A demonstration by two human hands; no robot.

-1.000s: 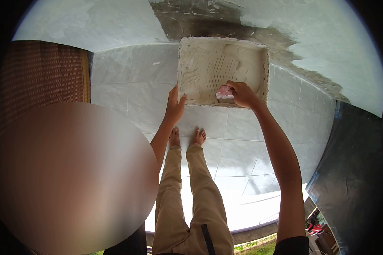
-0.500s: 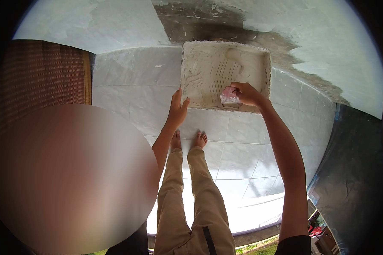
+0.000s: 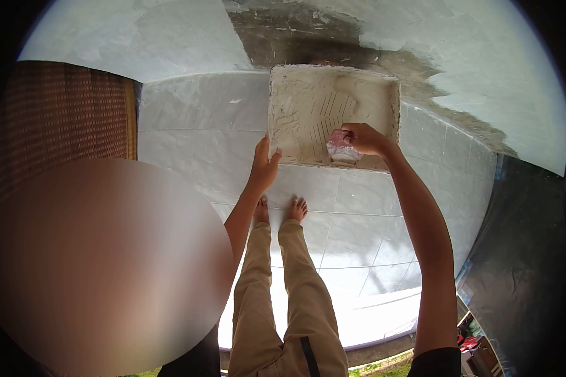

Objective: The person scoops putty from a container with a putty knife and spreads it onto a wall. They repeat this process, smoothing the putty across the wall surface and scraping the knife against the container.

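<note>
Wall (image 3: 490, 69), patchily coated, stands beyond grey floor tiles (image 3: 226, 100) and a paint tray (image 3: 397, 107) spread with pale paste (image 3: 371, 94). The left hand (image 3: 264, 168) grips the tray's left rim by the near corner; the right hand (image 3: 368, 140) pinches a flat pink tool (image 3: 339, 141), white-smeared, at the tray's near side.

Flr (image 3: 363, 191) is grey tile, v. bright nr btm. Bare feet (image 3: 298, 210) stand on it; can't tell if tray (image 3: 395, 113) rests there too.

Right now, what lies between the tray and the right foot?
The head view shows only bare grey floor tiles between the tray and the right foot.
</note>
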